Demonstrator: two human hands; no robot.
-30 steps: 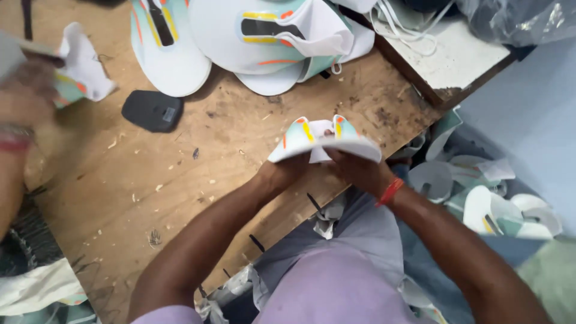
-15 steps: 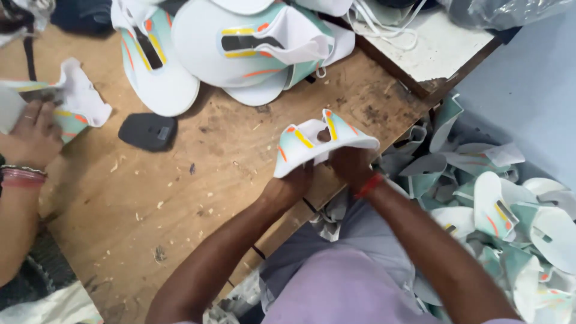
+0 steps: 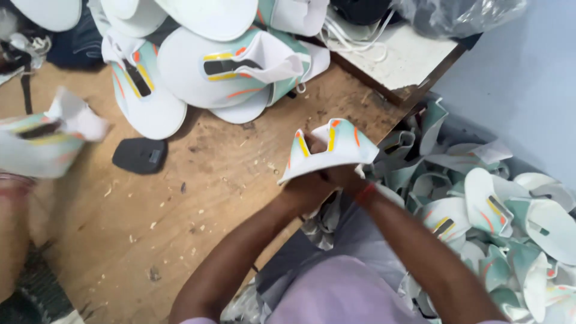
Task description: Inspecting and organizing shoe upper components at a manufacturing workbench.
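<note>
Both my hands hold one white and pale green shoe upper piece [image 3: 329, 147] with yellow and orange stripes, just past the wooden table's right edge. My left hand [image 3: 306, 189] grips it from below on the left. My right hand [image 3: 343, 177], with a red band at the wrist, grips it from below on the right. The piece is folded over my fingers, so most of them are hidden.
A heap of similar shoe pieces [image 3: 228, 66] lies at the back of the wooden table [image 3: 198, 198]. A black pad [image 3: 140, 155] rests on it. Another person's arm [image 3: 15, 240] holds a blurred piece [image 3: 42, 141] at left. Many pieces [image 3: 504, 222] are piled on the floor at right.
My hands have carried the shoe piece to the right, past the table's edge, and turned it. The other person's piece at left has shifted and blurred.
</note>
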